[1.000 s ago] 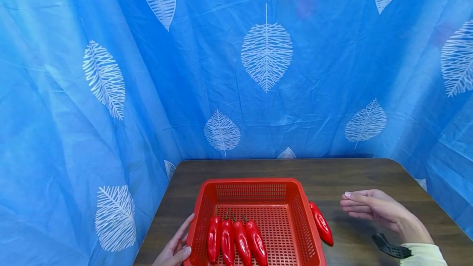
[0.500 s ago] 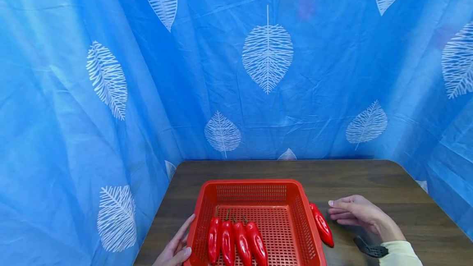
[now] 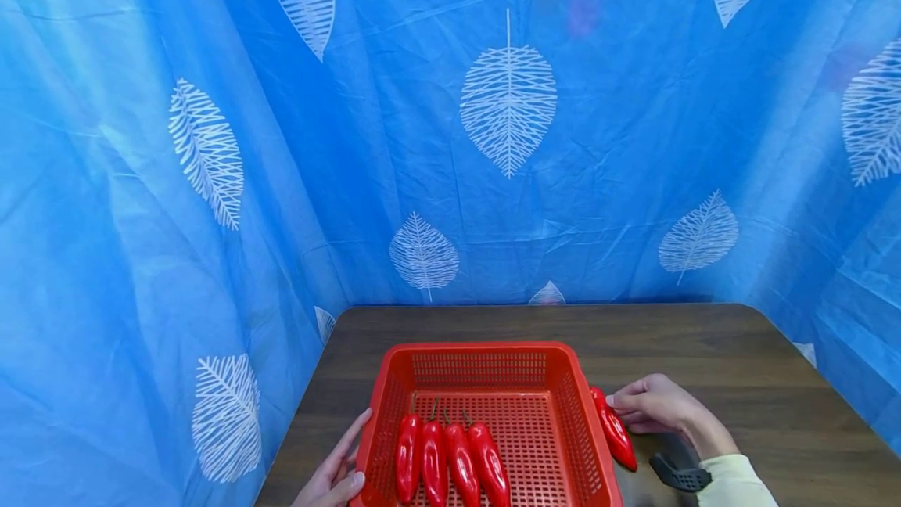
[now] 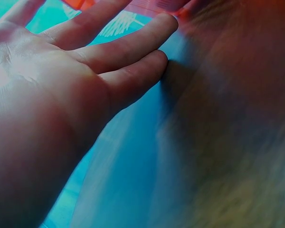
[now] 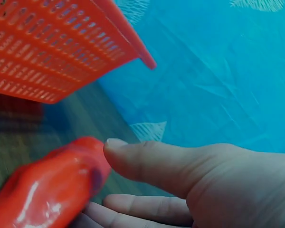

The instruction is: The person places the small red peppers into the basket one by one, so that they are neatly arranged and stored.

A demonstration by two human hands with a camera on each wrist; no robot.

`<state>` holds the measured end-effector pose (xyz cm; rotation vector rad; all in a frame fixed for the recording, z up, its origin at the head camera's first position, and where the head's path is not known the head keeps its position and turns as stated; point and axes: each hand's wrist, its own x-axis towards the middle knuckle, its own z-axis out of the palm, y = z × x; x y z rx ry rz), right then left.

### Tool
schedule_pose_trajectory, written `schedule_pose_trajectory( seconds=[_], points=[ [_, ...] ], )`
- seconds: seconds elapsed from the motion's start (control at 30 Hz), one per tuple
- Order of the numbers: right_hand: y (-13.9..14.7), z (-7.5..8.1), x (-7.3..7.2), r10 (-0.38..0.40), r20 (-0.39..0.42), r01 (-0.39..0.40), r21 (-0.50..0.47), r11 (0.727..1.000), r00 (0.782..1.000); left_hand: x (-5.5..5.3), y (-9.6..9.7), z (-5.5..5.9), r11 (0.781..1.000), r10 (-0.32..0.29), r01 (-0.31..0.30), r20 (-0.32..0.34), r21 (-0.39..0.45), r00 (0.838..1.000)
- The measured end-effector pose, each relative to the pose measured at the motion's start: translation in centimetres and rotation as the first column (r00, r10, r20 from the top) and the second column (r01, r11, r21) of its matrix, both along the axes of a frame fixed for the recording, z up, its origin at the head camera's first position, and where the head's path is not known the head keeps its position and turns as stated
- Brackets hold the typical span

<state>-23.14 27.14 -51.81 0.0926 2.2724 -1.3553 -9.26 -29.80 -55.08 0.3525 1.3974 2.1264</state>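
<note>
A red plastic basket with slotted walls stands on the table. Inside, several glossy red chili peppers lie side by side toward its left, green stems pointing away. My left hand is at the basket's left wall, and its fingers stretch out fairly straight in the left wrist view. One more red chili pepper lies on the table just outside the right wall. My right hand is beside that pepper: the thumb tip is right at its end, with the other fingers extended low alongside.
The dark wood-grain table extends behind the basket and to the right. A blue curtain with white leaf prints hangs round its back and sides. A black strap sits at my right wrist, by a pale sleeve.
My right hand has moved left across the table until its thumb reaches the pepper outside the basket. My left hand, the basket and the peppers stay put.
</note>
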Motion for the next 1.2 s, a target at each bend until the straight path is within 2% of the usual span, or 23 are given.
schedule_pose_trajectory(
  seconds=[0.13,0.3,0.43,0.53,0.6,0.8,0.9,1.03,1.2],
  points=[
    [-0.9,0.1,-0.1,-0.018,-0.029,0.019,0.055,0.998,0.999,0.0,0.0,0.0,1.000,-0.001,0.001,-0.009,0.008,1.000],
    [-1.5,-0.1,-0.1,-0.029,-0.018,0.031,0.067,0.997,0.999,0.0,0.0,-0.1,1.000,0.002,-0.003,0.020,0.020,1.000],
    [-1.7,-0.2,0.2,-0.060,0.006,0.060,0.064,0.996,0.998,0.0,0.1,-0.2,0.999,-0.016,0.017,-0.034,0.033,0.999],
    [-1.3,-0.4,0.5,-0.087,0.026,0.087,0.007,0.996,0.996,0.1,0.1,-0.1,0.999,-0.019,0.021,-0.049,0.031,0.999],
    [-0.8,-0.6,0.7,-0.090,0.037,0.092,-0.045,0.995,0.995,0.0,0.1,0.0,1.000,-0.011,0.011,-0.009,0.026,1.000],
    [1.5,-0.7,1.4,-0.015,0.056,0.027,-0.215,0.976,0.998,0.0,0.0,0.2,0.999,0.028,-0.027,0.041,-0.022,0.999],
    [2.7,-0.3,1.7,-0.010,0.066,0.028,-0.286,0.958,0.998,0.0,-0.1,0.2,0.999,0.038,-0.037,0.050,-0.028,0.998],
    [3.7,0.5,2.1,-0.027,0.068,0.048,-0.343,0.938,0.997,0.0,-0.1,0.1,0.999,0.028,-0.028,0.037,-0.016,0.999],
    [4.7,1.4,2.7,-0.031,0.055,0.050,-0.375,0.926,0.998,0.0,0.0,-0.1,1.000,0.004,-0.004,-0.004,-0.003,1.000]
  ],
)
